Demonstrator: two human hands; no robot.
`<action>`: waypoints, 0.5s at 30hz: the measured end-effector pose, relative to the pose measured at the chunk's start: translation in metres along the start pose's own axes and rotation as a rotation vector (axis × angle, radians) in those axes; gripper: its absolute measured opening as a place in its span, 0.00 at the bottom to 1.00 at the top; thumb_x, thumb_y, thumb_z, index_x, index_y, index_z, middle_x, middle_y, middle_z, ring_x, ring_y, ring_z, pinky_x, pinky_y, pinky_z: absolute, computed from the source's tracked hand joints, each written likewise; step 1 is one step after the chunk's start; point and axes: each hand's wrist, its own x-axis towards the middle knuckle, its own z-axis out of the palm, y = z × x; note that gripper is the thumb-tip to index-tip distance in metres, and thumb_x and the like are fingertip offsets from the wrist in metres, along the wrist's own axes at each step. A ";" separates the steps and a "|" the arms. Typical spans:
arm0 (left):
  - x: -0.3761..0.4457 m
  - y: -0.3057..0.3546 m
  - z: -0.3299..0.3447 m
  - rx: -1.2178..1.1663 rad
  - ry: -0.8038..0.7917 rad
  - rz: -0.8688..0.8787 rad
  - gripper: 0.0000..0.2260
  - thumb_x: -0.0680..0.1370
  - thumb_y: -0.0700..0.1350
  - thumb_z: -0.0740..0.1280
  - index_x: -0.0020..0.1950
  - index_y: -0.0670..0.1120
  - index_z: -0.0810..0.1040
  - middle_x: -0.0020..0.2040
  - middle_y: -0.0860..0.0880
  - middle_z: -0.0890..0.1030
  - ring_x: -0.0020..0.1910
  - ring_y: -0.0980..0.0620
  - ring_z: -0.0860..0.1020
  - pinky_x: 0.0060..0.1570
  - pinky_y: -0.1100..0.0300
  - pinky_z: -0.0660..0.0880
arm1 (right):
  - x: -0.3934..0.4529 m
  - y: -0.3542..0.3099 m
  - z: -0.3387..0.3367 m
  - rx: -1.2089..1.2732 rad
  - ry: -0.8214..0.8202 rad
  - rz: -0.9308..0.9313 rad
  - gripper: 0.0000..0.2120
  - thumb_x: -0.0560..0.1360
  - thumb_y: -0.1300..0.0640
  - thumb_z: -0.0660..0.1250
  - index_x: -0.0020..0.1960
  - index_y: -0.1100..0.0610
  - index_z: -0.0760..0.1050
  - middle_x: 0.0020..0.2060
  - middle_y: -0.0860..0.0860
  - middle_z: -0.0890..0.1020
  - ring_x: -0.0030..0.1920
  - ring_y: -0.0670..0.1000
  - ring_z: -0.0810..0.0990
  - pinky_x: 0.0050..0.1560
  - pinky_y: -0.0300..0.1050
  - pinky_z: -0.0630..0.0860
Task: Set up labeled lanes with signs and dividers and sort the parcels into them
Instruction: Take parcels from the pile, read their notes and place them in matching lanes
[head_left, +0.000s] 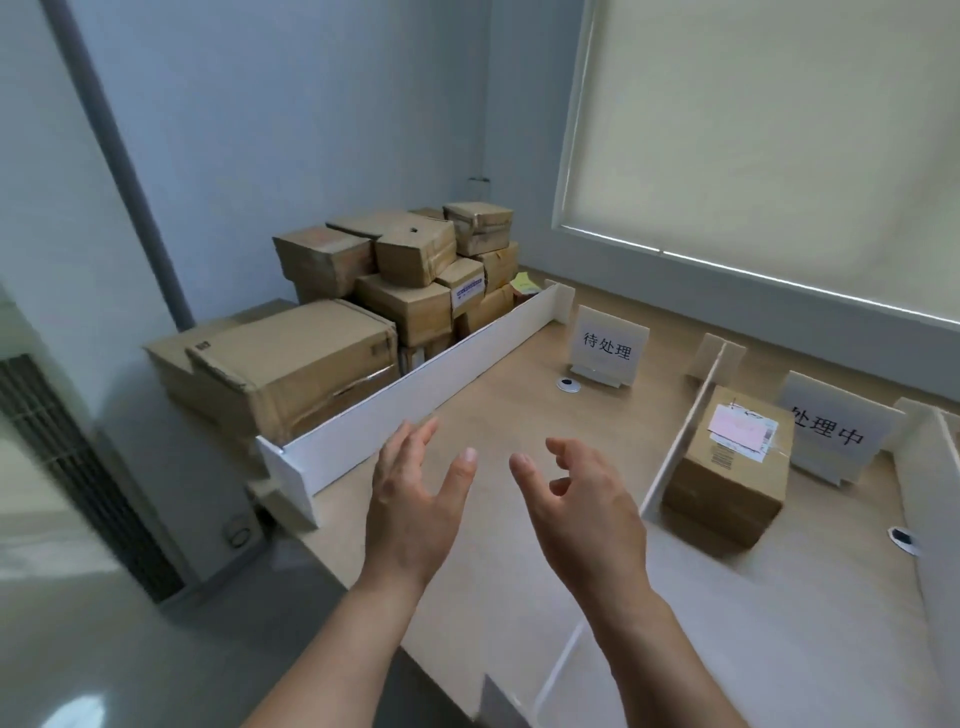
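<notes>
both of your hands hang over the middle lane with nothing in them. left hand (410, 499): fingers straight, spread, palm turned inward. right hand (576, 504): fingers loosely curled, released, gripping nothing. neither touches the worktop (519, 395).

step in hand, as a judgement: lanes look set up, sorting barely begun. one long white divider (415, 379) fences the parcel pile (384, 280) off on the left. a second divider (685, 436) stands to your right, a third divider (930, 467) further right at the frame edge. the sign reading 待处理 (608, 345) stands at the far end of the middle lane, which holds no parcel. the sign reading 处理中 (831, 428) stands in the next lane, and one labelled parcel (732, 462) sits just in front of it, close beside the second divider.

next move probably calls for a reach left and over the long divider to the pile. the boxes are stacked unevenly, some dented and taped; take one from the top, two-handed, so the rest does not slide. the large carton (296, 364) nearest you lies flat against the divider.

surface: pale wood-tone worktop, two small dark cable grommets set into it, one near the first sign. room: light blue walls, a grey pipe (119, 166) running up the corner, a drawn cream roller blind (779, 140) with light at its lower edge, a vented unit (78, 467) low on the left.
</notes>
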 end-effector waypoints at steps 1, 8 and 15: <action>0.004 -0.008 -0.018 -0.011 0.023 -0.020 0.31 0.71 0.64 0.57 0.71 0.54 0.65 0.74 0.52 0.61 0.72 0.53 0.61 0.65 0.56 0.65 | -0.001 -0.018 0.013 0.001 -0.022 -0.026 0.25 0.75 0.36 0.58 0.67 0.48 0.69 0.62 0.46 0.74 0.57 0.48 0.77 0.54 0.46 0.74; 0.029 -0.075 -0.126 -0.011 0.108 -0.064 0.32 0.68 0.66 0.57 0.71 0.55 0.67 0.75 0.54 0.60 0.73 0.54 0.59 0.65 0.57 0.60 | -0.011 -0.121 0.112 0.013 -0.110 -0.120 0.27 0.74 0.33 0.56 0.67 0.46 0.68 0.63 0.45 0.73 0.58 0.47 0.76 0.55 0.49 0.75; 0.059 -0.126 -0.207 0.074 0.116 -0.065 0.32 0.68 0.66 0.56 0.69 0.53 0.71 0.75 0.53 0.60 0.75 0.54 0.55 0.73 0.48 0.56 | -0.009 -0.185 0.180 0.061 -0.082 -0.102 0.26 0.74 0.35 0.59 0.67 0.47 0.67 0.63 0.48 0.73 0.57 0.49 0.77 0.54 0.53 0.77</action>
